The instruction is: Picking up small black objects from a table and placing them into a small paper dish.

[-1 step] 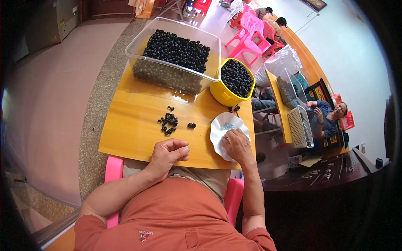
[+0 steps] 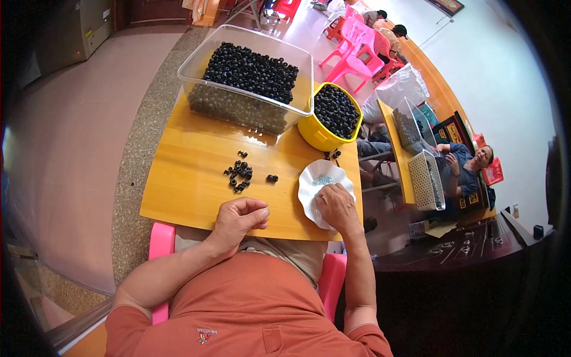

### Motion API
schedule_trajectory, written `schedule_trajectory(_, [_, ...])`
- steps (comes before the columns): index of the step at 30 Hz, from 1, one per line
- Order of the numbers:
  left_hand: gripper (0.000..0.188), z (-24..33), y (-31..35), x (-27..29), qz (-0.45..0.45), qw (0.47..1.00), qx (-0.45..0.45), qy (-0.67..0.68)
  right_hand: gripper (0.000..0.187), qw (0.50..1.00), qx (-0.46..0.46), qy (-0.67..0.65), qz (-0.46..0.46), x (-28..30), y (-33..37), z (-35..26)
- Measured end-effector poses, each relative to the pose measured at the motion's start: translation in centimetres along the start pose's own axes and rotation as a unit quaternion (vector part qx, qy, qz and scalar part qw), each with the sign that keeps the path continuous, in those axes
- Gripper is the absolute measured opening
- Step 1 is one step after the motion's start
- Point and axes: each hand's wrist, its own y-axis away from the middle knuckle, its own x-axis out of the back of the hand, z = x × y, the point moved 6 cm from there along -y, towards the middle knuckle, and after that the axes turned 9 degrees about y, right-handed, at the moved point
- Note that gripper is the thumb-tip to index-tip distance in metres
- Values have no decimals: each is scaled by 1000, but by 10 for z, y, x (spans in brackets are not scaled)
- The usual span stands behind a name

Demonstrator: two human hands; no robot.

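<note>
My left hand [image 2: 239,218] rests on the near edge of the yellow wooden table [image 2: 190,184], fingers curled in against the thumb; nothing shows between them. A small heap of black ring-shaped beads [image 2: 239,175] lies just beyond it, with one stray bead [image 2: 272,178] to the right. My right hand [image 2: 338,207] lies palm down in a white scalloped dish [image 2: 309,178], its fingertips near tiny pale blue pieces [image 2: 323,178]. What the fingertips hold is hidden.
A clear plastic tub [image 2: 250,104] full of black beads stands at the table's far side, with a yellow bucket [image 2: 315,138] of beads to its right. A seated person [image 2: 467,166] works at another table on the right. Pink chairs [image 2: 351,53] stand behind.
</note>
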Motion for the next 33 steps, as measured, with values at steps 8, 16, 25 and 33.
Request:
schedule_trajectory(8, [14, -1, -1, 2, 1, 1000, -3, 2, 10, 999, 21, 19, -42, 1, 1, -7])
schedule_trajectory(16, [14, -1, -1, 1, -3, 1000, -9, -1, 11, 999, 11, -9, -34, -1, 1, -9])
schedule_trajectory(25, [16, -1, 0, 0, -2, 1000, -14, -11, 11, 995, -5, -98, 21, 5, 3, -5])
schedule_trajectory(33, [17, 0, 0, 0, -5, 1000, -13, -20, 12, 989, 15, -120, 82, 10, 8, -3])
